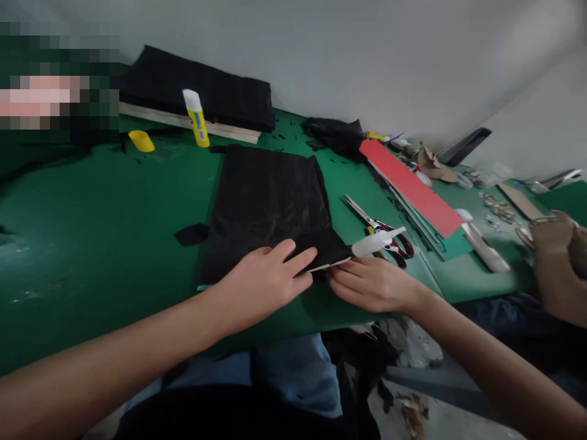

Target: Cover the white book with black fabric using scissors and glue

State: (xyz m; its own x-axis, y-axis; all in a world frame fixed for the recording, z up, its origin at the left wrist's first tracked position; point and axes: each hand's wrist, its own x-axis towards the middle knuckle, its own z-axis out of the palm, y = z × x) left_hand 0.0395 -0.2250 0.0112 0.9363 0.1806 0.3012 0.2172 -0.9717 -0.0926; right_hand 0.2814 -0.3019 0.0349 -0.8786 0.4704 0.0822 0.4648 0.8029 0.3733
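Left hand [263, 281]: fingers apart on the near edge of the black-covered panel [270, 195], which lies on the green table [114, 238]. Right hand [376, 284]: at the near-right corner, closure not determinable. Upper face appears covered; pale edge [338, 262] shows uncovered. Scissors [361, 209] lie rightward.

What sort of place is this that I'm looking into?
Probably a craft or handwork workshop, though no sign confirms it. A green worktop bears scissors, a yellow-and-white tube that looks like glue, and a black, cloth-like piece being worked by hand.
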